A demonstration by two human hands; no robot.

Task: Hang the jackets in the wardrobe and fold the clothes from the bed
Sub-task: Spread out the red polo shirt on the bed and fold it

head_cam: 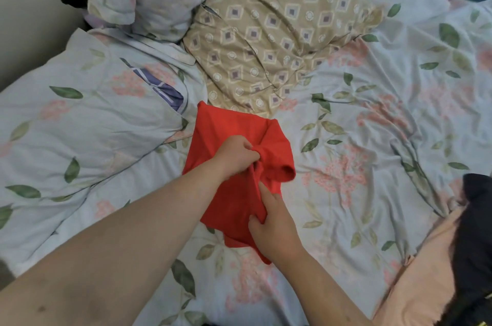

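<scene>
We hold the red T-shirt (218,134) on the floral bedsheet (372,139), its long axis running from the tan pillow (266,32) toward us, left hand (235,156) bunching cloth beside the sleeve, right hand (277,224) pinching the nearer edge.

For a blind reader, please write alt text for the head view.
Two hands hold a red shirt on a floral bed: the left grip bunches its middle, the right grip pinches its near side. A beige pillow lies behind; a dark garment and a peach cloth lie at the right.
</scene>
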